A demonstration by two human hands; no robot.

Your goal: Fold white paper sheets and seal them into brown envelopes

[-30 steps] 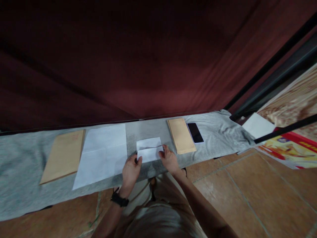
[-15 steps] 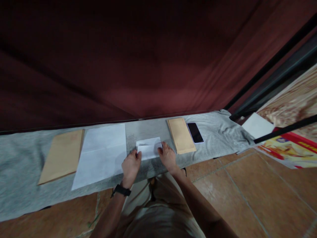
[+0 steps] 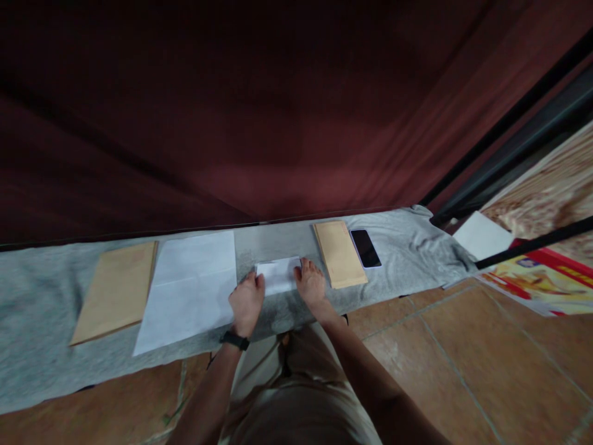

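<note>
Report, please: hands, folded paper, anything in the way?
Left hand, right hand holding folded paper at opposite ends. Large sheet beside left hand. Nothing atop folded paper.

L hand [image 3: 247,301] & R hand [image 3: 310,283] hold folded wht paper [image 3: 279,275] at ends, btwn lg wht sheet [image 3: 194,293] & brn envs [image 3: 340,254]

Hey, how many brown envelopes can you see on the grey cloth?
2 visible: a larger envelope left of the large white sheet, and a smaller envelope between the folded paper and the phone. Others may be hidden beneath them.
</note>
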